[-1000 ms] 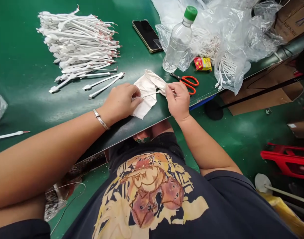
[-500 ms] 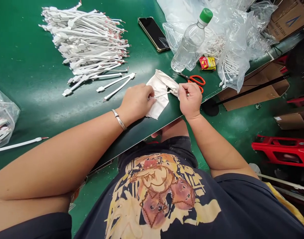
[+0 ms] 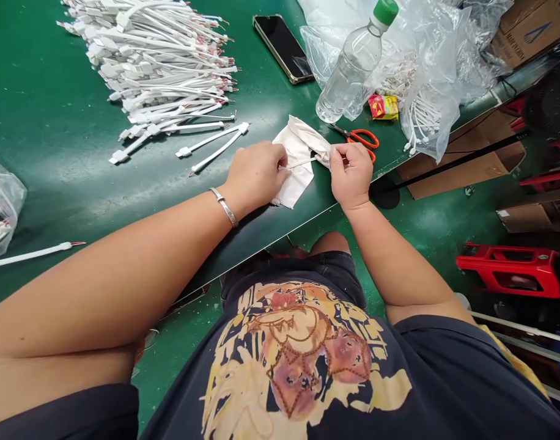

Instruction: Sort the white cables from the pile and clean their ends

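Note:
A thin white cable [image 3: 301, 163] runs between my two hands over a crumpled off-white cloth [image 3: 294, 190]. Its left end is pinched in the fingers of my left hand [image 3: 258, 172], which is closed and rests near the table's front edge. My right hand [image 3: 352, 172] is closed too, at the cable's other end and against a bunched fold of the cloth; its fingertips partly hide what they grip. Left of the cloth lie two short white cables [image 3: 219, 156] with connectors. Orange-handled scissors [image 3: 362, 139] lie just behind my right hand.
A big pile of white cables [image 3: 161, 67] covers the back left of the green table [image 3: 46, 146]. Behind the cloth are a phone [image 3: 283, 49], a clear bottle [image 3: 348, 70], a red-yellow packet [image 3: 383, 107] and plastic bags [image 3: 427, 116] of cables. Another bag [image 3: 5, 195] sits far left.
The camera view has shifted slightly, so the table's things appear a little higher. Both hands keep their grip on the cable, with almost no other movement.

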The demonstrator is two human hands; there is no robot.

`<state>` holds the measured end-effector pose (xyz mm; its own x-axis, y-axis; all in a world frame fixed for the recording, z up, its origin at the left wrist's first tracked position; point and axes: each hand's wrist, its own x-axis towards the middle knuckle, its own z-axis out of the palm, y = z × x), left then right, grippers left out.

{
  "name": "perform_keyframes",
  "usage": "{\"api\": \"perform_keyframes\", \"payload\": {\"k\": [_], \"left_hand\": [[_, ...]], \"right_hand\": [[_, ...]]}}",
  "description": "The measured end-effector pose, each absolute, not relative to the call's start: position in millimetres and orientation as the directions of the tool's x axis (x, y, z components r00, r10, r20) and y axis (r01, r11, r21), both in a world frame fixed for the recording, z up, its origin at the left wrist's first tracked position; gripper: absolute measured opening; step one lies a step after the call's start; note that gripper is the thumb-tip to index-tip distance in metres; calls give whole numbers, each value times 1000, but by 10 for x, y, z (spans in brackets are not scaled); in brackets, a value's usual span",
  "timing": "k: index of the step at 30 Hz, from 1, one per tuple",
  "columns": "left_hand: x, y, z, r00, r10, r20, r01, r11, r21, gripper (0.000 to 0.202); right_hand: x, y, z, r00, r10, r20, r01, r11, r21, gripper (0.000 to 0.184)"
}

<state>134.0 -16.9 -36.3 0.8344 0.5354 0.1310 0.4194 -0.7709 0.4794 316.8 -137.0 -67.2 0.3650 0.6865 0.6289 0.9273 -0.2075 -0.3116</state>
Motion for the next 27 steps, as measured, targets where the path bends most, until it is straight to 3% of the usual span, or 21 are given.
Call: {"api": "perform_keyframes", "payload": {"k": [13, 23, 27], "left_hand": [[1336, -169, -342, 838, 532, 119, 410, -759, 505, 17], [1332, -156, -368, 841, 514, 172, 385, -790, 478, 15], [1338, -154, -423, 824, 527, 209, 354, -766, 536, 22]], "right_hand": [[3183, -1386, -678, 377, 703, 603, 905, -141, -401, 25], [3197, -1400, -703, 361, 677, 642, 911, -108, -398, 26], [3244, -1348, -706, 369, 650, 665, 909, -103, -404, 27]]}}
